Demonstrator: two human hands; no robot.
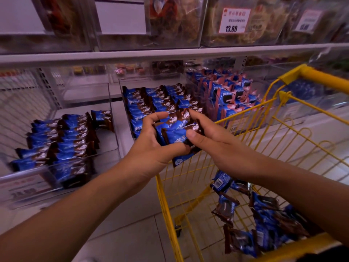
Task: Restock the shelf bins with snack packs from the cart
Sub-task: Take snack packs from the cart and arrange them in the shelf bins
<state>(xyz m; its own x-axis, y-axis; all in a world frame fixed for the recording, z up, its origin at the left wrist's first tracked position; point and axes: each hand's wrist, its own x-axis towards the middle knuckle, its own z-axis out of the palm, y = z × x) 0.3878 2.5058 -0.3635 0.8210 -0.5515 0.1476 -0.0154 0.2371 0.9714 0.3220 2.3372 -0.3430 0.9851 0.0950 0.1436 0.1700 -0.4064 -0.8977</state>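
From the head view, both hands meet just above the near rim of the middle bin, holding a small bundle of snack packs (176,133) between them. The left hand (151,146) cups the bundle from below and from its nine o'clock side, fingers curled round the edges. The right hand (205,135) pinches the same bundle from three o'clock, thumb pressed on the top pack and fingers over the far edge.

The middle bin (151,104) at twelve o'clock from the hands is nearly full of tidy rows. The left bin (62,140) at nine o'clock has bare floor at its back. More loose packs (264,220) lie in the yellow cart (226,167) at five o'clock.

The packs look light, with glossy film wrappers that probably slide over each other, so a stack can fan out or shed one; one pack already hangs below the left palm. The contents are likely brittle, so a firm squeeze on the flat faces seems unwise. Holding the stack by its short crimped ends, with one palm beneath, seems the safest grip.
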